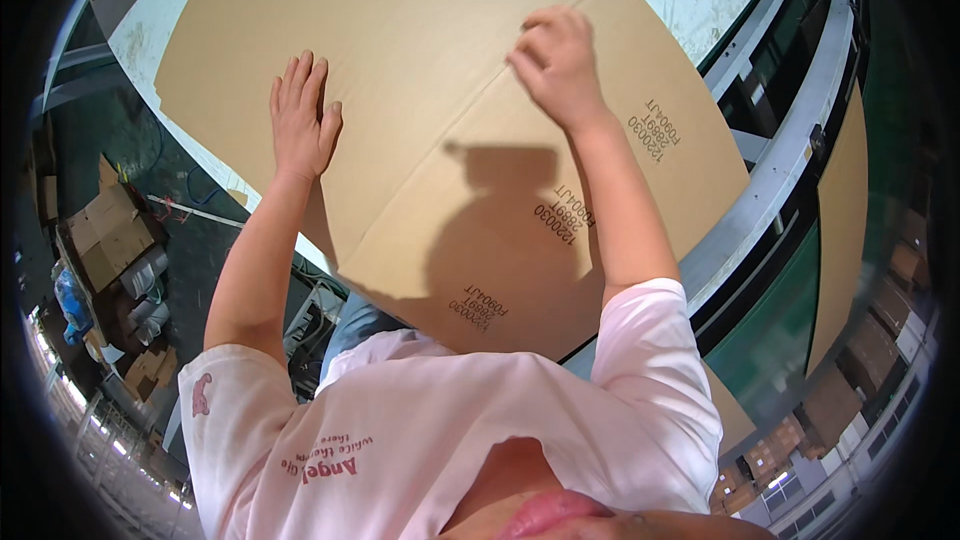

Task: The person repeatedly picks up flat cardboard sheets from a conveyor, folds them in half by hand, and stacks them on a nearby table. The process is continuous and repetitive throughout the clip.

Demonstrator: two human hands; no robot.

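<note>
A large brown cardboard sheet lies flat in front of me, with dark printed marks on its right part. A straight crease or seam runs across it from the near left to the far right. My left hand rests palm down on the sheet's left part, fingers stretched out. Over the far part of the crease is my right hand, slightly blurred, its fingers curled in and pointing left. Whether anything sits between those fingers is hidden. My shadow falls on the near part of the sheet.
Under the sheet is a white worktable. A grey metal rail frame curves along the right, with another cardboard sheet beyond it. Opened cardboard boxes lie lower down on the left. Stacked boxes stand far right.
</note>
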